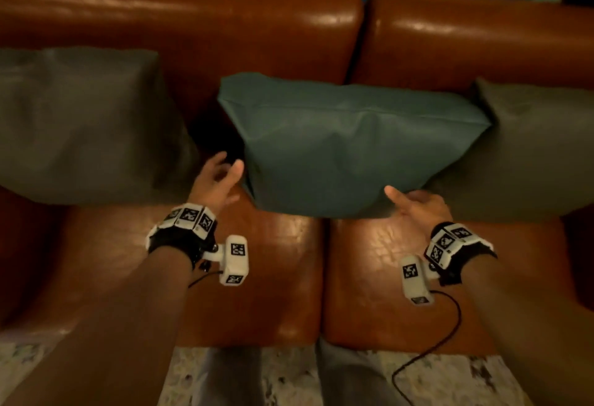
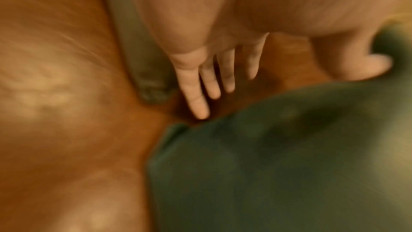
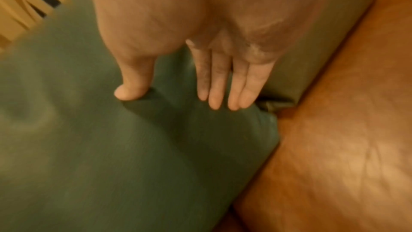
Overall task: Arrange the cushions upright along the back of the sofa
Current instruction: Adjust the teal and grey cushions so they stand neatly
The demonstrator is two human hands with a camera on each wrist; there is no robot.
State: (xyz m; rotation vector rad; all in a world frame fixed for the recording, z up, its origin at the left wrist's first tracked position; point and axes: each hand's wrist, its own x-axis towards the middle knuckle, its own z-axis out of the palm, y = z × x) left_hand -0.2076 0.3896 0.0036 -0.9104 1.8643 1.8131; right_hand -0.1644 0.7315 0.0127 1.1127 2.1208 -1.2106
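The teal cushion (image 1: 347, 142) leans upright against the sofa's backrest (image 1: 180, 20), straddling the gap between the two back sections, with one hand at each of its lower corners. The left hand (image 1: 216, 180) is spread with fingers straight, just beside the cushion's lower left corner; the left wrist view is blurred, so whether it touches the fabric cannot be told. The right hand (image 1: 414, 204) is also spread, fingers (image 3: 225, 84) straight; the right wrist view shows the thumb dimpling the fabric, so it seems to rest against the lower right corner without gripping. Flanking the cushion this way probably serves to steady or nudge it square, so that it stands rather than slumps.

On either side stand two grey cushions, the left grey cushion (image 1: 80, 123) a little apart, the right grey cushion (image 1: 533, 148) overlapped by the teal one's edge. All three already look propped against the backrest, so the arranging seems nearly done.

The cushions are plump, square and matte, with soft creases and a seam along the teal one's top. The sofa seat (image 1: 266, 277) is glossy brown leather, wrinkled and shining under warm light. A speckled floor (image 1: 289, 380) shows below.
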